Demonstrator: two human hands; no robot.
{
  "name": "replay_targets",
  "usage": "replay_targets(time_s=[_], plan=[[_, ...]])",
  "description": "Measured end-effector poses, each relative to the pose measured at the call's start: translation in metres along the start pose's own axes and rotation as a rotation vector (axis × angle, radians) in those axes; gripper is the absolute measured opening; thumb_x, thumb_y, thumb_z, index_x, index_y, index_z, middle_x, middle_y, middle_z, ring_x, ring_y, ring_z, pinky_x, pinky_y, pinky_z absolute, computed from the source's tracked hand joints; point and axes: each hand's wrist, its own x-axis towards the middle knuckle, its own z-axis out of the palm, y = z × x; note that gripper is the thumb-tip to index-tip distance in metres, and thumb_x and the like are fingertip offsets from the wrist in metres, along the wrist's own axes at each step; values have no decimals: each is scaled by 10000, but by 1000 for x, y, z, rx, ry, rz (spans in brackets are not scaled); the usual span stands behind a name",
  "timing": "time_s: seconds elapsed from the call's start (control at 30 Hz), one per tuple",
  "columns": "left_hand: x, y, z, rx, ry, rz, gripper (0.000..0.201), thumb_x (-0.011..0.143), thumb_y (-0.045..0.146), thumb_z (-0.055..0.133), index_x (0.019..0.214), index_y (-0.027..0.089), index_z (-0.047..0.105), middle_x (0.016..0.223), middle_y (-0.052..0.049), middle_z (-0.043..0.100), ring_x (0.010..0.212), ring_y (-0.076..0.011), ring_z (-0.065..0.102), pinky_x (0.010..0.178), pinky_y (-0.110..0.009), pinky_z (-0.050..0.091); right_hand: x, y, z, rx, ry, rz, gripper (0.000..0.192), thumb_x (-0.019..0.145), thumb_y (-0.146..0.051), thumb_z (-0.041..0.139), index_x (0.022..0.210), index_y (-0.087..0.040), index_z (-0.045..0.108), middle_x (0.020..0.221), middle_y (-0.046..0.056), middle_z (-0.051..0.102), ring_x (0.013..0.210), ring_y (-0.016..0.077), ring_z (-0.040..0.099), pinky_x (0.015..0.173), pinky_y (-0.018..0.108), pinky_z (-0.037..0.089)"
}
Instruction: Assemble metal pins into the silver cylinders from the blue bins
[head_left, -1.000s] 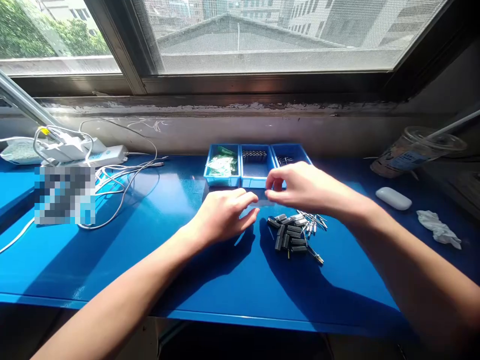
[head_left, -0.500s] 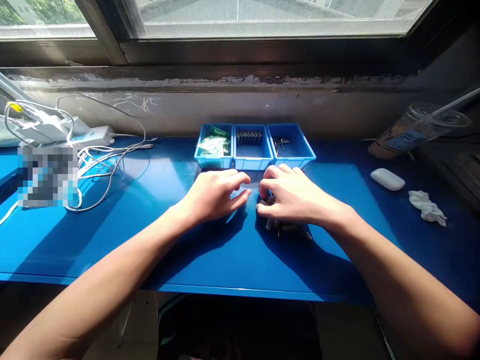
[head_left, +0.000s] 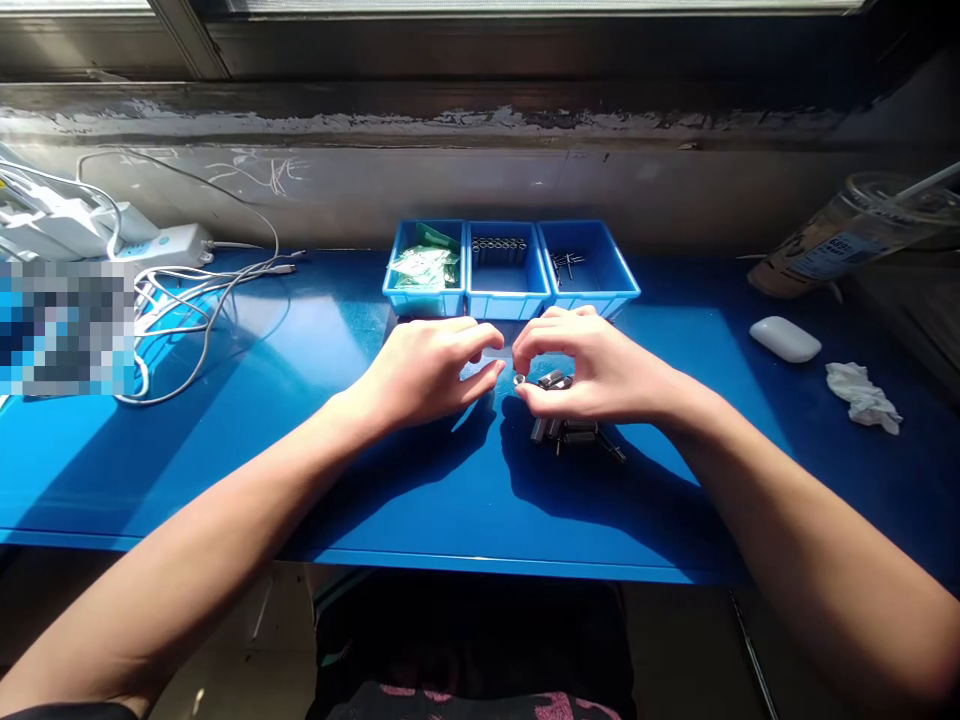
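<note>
Blue bench [head_left: 225, 450] under a window sill, sunlit, hard shadows.

Right hand [head_left: 592, 375] sits over the near-left part of a pile of small dark cylinders [head_left: 574, 435], fingers curled. Thumb and forefinger pinch one cylinder [head_left: 519, 380] at the hand's left edge; its light end face points left, toward the other hand, so its long axis looks roughly left-right. More cylinders show under the palm and just toward the near edge of the bench.

Left hand [head_left: 427, 370] rests palm-down just left of that, fingers pressed flat on a small clear bag [head_left: 491, 358] on the bench. Closed on nothing that I can see, only holding it down; whether a finger is hooked in the opening I can't tell. Bag mouth orientation is not readable either, too transparent.

Key relation: pinched cylinder is just right of the left fingertips, near but not touching. Right hand is the nearer one to the pile.

Behind both hands: three blue bins [head_left: 510, 298] in a row, touching, holding green packets, a cylinder row and pins.

Far right: earbud case [head_left: 785, 339], crumpled tissue [head_left: 862, 396], plastic cup [head_left: 847, 240]. Far left: white cables [head_left: 187, 310].
</note>
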Motion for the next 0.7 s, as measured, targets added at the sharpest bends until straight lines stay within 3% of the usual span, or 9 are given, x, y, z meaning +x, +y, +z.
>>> replay_targets(time_s=[0.13, 0.33, 0.53, 0.7], plan=[[0, 0, 0, -26, -10, 10, 194, 996, 318, 619, 1084, 192, 737, 912, -23, 765, 744, -164, 681, 634, -262, 446, 1, 0, 0, 134, 154, -52, 89, 832, -282, 710, 883, -209, 711, 881, 33, 736, 818, 200, 641, 775, 342, 493], [-1, 1, 0, -112, 1, 65, 160, 979, 285, 616, 1030, 179, 723, 877, -18, 750, 698, -142, 652, 609, -257, 420, 3, -1, 12, 147, 344, -118, 77, 865, -258, 689, 904, -203, 726, 901, 39, 750, 826, 194, 652, 801, 353, 529], [1, 2, -1, -208, 0, 73, 161, 977, 265, 597, 931, 159, 709, 838, -29, 735, 682, -138, 632, 612, -251, 428, 6, 3, 21, 182, 420, -212, 49, 884, -217, 725, 910, -177, 739, 857, 27, 745, 758, 159, 633, 723, 314, 527], [3, 0, -2, -316, 12, 60, 171, 986, 285, 630, 974, 150, 734, 811, -28, 725, 675, -133, 627, 632, -238, 470, 7, 6, 23, 167, 490, -187, 64, 906, -231, 745, 934, -178, 767, 883, 28, 769, 771, 161, 657, 720, 310, 533]])
